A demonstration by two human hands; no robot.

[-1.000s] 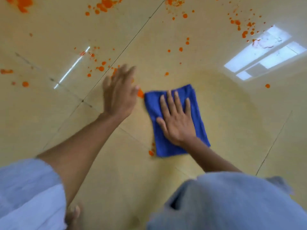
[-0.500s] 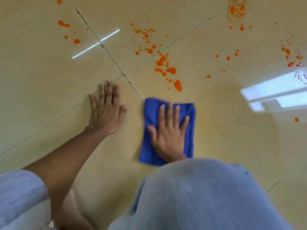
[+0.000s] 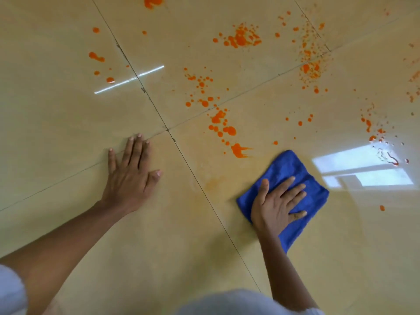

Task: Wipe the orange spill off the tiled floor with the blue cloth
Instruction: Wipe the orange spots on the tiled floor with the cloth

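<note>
A folded blue cloth (image 3: 293, 169) lies on the glossy beige tiled floor (image 3: 56, 137). My right hand (image 3: 276, 206) presses flat on it with the fingers spread. My left hand (image 3: 131, 176) rests flat on the floor to the left, fingers straight, holding nothing. Orange spill (image 3: 238, 150) sits just up and left of the cloth, with a smeared streak. More orange drops (image 3: 221, 123) and splatters (image 3: 242, 38) spread across the tiles further away. A faint orange smear (image 3: 212, 184) marks the tile between my hands.
Dark grout lines (image 3: 168, 130) cross between my hands. A bright window reflection (image 3: 363, 171) lies right of the cloth, with wet droplets (image 3: 386, 155) at its top. A lone orange drop (image 3: 382, 208) sits far right. Pale clothing (image 3: 238, 303) fills the bottom edge.
My right hand has slid the cloth to the right and turned it at an angle. The orange blob near it is now smeared. My left hand stays planted on the floor.
</note>
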